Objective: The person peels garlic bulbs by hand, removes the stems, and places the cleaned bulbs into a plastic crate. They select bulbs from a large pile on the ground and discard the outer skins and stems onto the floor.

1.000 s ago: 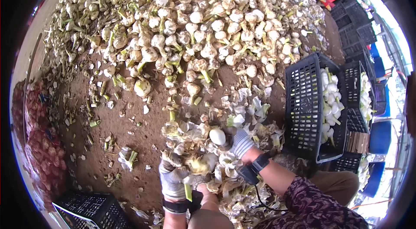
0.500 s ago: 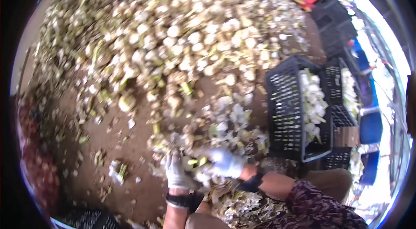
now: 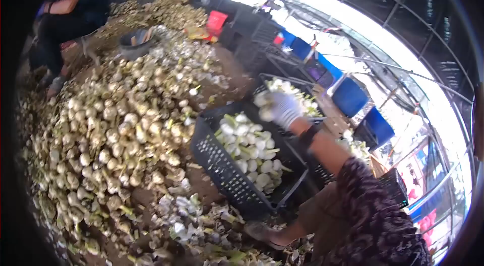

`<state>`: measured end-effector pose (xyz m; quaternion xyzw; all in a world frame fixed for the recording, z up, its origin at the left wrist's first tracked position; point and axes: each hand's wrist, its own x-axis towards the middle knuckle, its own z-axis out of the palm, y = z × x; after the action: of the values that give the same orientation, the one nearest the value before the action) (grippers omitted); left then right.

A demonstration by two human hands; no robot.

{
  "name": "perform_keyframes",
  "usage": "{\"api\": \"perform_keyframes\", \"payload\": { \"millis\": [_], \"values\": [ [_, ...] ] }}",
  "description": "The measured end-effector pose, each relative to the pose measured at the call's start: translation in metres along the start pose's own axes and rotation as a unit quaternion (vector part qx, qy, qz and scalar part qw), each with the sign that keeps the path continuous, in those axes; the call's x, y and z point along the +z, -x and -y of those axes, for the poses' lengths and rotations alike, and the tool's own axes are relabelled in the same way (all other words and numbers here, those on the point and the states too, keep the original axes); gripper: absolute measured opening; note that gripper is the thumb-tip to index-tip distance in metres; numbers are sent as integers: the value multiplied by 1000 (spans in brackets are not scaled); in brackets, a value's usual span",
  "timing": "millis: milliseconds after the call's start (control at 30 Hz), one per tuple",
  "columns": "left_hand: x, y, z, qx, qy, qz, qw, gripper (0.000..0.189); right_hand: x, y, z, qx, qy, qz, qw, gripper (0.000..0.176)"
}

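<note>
My right hand [image 3: 285, 110], in a white knitted glove, is stretched out over the crates on the right. Its fingers are closed around a pale garlic bulb [image 3: 263, 106], blurred by motion. Below the hand stands a black plastic crate [image 3: 229, 169] partly filled with cleaned white garlic bulbs [image 3: 248, 147]. Just behind the hand is a second crate of white garlic [image 3: 295, 95]. My left hand is out of view.
A large heap of untrimmed garlic [image 3: 108, 140] covers the ground on the left. Loose peelings [image 3: 189, 218] lie near my foot [image 3: 264, 235]. Another person [image 3: 75, 14] sits at upper left, near a dark tub [image 3: 135, 47]. Blue bins [image 3: 350, 95] stand at the right.
My view has swung up and to the right. My right hand has moved from beside my left hand, low over the peelings, to above the crates. My left hand has left the view.
</note>
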<state>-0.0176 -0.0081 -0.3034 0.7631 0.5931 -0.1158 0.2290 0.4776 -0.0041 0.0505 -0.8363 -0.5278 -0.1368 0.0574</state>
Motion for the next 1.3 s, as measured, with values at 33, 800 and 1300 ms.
{"api": "perform_keyframes", "payload": {
  "millis": [33,800,1300],
  "values": [
    [23,-2,-8,46,29,60,997,62,58,-22,-114,85,-91,-30,992,25],
    [-63,3,30,115,543,-98,826,38,324,75,434,-370,-218,279,859,28],
    [-71,-31,48,-33,776,-116,619,51,239,140,395,101,-663,539,510,36]
  ]
}}
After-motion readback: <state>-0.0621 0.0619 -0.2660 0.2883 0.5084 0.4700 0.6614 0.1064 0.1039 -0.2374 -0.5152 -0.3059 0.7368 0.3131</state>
